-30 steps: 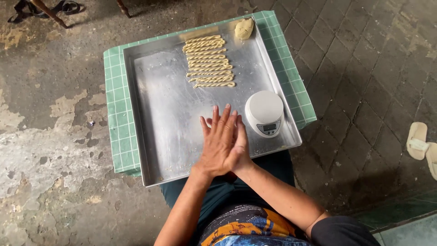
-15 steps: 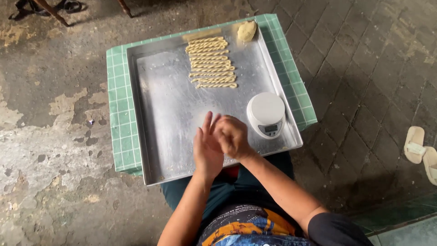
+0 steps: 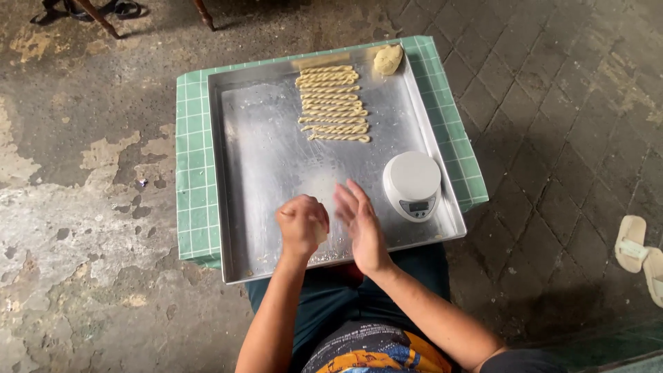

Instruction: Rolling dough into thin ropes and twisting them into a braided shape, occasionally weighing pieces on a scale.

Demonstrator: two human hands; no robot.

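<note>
Over the near edge of a large metal tray (image 3: pixel 262 159), my left hand (image 3: pixel 300 224) is curled around a small piece of pale dough (image 3: pixel 320 233). My right hand (image 3: pixel 359 224) hovers just beside it with fingers spread and nothing in it. Several twisted dough sticks (image 3: pixel 333 103) lie in a row at the far middle of the tray. A lump of dough (image 3: pixel 387 59) sits in the far right corner. A flat pale strip (image 3: pixel 321 61) lies along the far rim.
A small white kitchen scale (image 3: pixel 412 184) stands at the tray's near right. The tray rests on a green checked cloth (image 3: pixel 195 173) over a low table. Pale sandals (image 3: pixel 639 249) lie on the brick floor at right. Chair legs (image 3: pixel 97 17) stand at the far left.
My hands were pressed flat together over the tray's near edge. They have parted: the left has closed around the dough piece and the right has opened beside it.
</note>
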